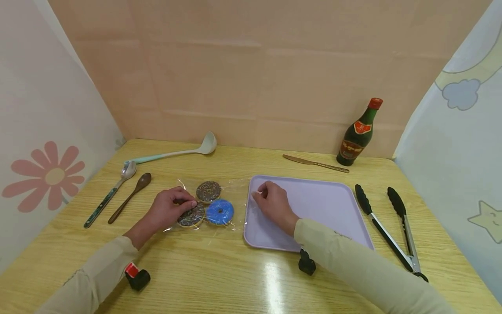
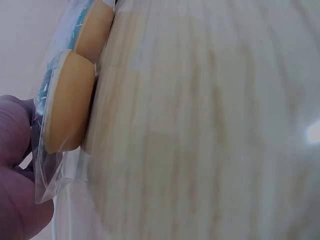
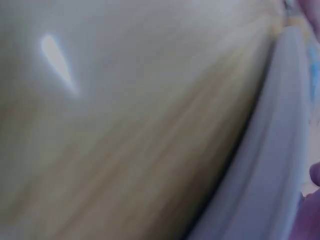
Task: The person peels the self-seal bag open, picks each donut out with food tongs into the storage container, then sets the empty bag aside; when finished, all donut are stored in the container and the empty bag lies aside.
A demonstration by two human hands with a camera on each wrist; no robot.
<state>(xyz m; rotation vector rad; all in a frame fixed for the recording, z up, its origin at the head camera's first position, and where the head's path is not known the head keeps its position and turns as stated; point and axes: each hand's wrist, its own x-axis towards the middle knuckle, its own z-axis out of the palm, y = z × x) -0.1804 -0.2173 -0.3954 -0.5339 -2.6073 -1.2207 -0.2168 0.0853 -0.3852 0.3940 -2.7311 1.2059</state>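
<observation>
In the head view, three toy-like donuts lie in a clear plastic bag [image 1: 237, 192] left of the lilac tray [image 1: 321, 200]. Two are brown with sprinkles, a rear donut [image 1: 208, 191] and a front-left donut [image 1: 191, 216]; the third is a blue donut [image 1: 219, 212]. My left hand [image 1: 168, 207] pinches the bag over the front-left donut, fingers bent and thumb extended across it. Seen from the left wrist, the thumb [image 2: 25, 200] is at the bag's edge, beside the donuts' tan undersides. Above the tray's left part, my right hand [image 1: 274, 203] has loosely bent fingers and holds nothing.
To the left lie a metal spoon [image 1: 128, 170] with a dark handle and a wooden spoon [image 1: 131, 196]. A ladle [image 1: 207, 144] lies behind. Toward the back right are a golden knife [image 1: 313, 163] and an upright bottle [image 1: 356, 137]; black-tipped tongs [image 1: 386, 235] lie right of the tray.
</observation>
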